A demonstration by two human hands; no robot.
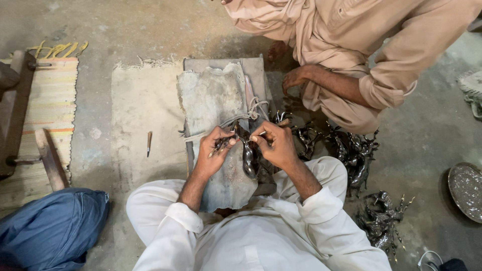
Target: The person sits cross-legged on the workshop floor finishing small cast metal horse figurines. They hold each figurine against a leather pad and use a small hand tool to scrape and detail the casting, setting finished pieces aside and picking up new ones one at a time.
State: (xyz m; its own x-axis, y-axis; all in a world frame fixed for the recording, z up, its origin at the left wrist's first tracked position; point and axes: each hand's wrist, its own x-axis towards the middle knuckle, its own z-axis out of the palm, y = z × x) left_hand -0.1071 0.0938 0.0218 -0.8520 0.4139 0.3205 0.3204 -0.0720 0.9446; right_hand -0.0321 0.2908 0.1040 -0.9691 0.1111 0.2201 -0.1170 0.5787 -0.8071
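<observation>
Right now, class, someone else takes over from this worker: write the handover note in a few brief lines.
Left hand: grip shut on a dark metal figure, held over the grey cloth on the lap.
Right hand: grip shut on a thin tool, tip at the figure.
Piles of metal figures lie at the right; a spare tool on the mat at the left.
Done or left: cannot tell which figures are worked.

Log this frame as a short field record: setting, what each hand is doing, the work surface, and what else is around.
Setting: concrete floor, person seated
Left hand: grips the legs of a dark metal animal figurine
Right hand: holds a thin tool against the figurine
Work surface: worn grey cloth over a block
Nearby: pile of dark metal figurines, round metal dish, small chisel, striped mat
Others: second person's hand
</observation>
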